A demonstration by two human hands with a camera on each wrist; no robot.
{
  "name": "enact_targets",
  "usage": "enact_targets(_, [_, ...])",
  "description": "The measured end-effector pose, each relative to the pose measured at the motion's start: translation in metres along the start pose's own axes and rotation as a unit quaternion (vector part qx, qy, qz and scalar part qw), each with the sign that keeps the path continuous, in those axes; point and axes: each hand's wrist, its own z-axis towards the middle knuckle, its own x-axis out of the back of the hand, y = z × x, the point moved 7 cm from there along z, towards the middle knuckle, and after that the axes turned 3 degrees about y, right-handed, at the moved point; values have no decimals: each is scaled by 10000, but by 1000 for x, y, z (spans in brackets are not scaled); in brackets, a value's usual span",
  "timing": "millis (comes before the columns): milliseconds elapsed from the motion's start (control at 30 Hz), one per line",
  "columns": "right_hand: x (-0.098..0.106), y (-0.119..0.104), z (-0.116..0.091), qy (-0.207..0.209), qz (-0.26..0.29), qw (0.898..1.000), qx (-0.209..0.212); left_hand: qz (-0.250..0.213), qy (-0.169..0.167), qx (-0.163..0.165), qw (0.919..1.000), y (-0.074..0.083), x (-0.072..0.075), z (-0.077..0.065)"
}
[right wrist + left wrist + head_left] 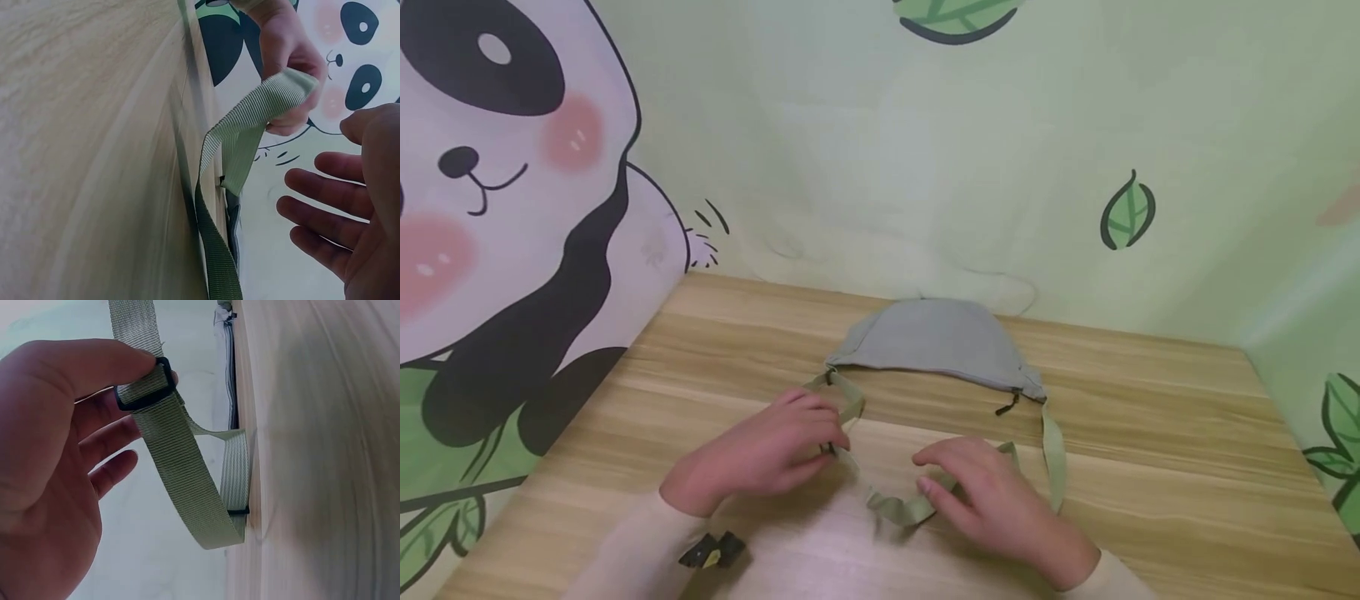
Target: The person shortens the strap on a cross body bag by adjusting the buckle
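Note:
A grey waist bag (932, 342) lies on the wooden table near the back wall, its green webbing strap (904, 510) looping toward me. My left hand (782, 442) holds the strap up off the table. In the left wrist view, thumb and fingers pinch the webbing (181, 478) at a black slider buckle (147, 400). My right hand (988, 496) hovers beside the strap's right part, fingers spread and loosely bent. The right wrist view shows that hand (381, 212) apart from the webbing (240, 119), with nothing in it.
A small black item with a yellow spot (711, 552) is beside my left sleeve. A black zipper pull (1007, 406) hangs from the bag's front edge. The wall (880, 167) with a panda print (512, 208) bounds the table (1150, 433) at the back and left.

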Motion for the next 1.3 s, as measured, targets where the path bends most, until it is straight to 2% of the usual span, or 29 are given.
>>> enact_targets(333, [2, -3, 3, -38, 266, 9995, -164, -408, 207, 13, 9990, -1, 3, 11])
enact_targets(533, [0, -5, 7, -76, 598, 9976, -345, -498, 211, -76, 9985, 1, 3, 17])
enact_targets(767, [-1, -9, 9, 27, 1048, 9938, -370, -632, 325, -150, 9974, 3, 4, 23])
enact_targets(933, [4, -7, 10, 222, 1353, 9887, -609, -755, 292, -87, 9967, 2, 4, 25])
enact_targets(1133, [12, 2, 10, 326, 1586, 9804, -1119, -776, 172, -47, 9968, 1, 2, 26])
enact_targets(1300, [19, 9, 10, 442, 1607, 9757, -1423, -571, 359, -215, 9975, 1, 2, 27])
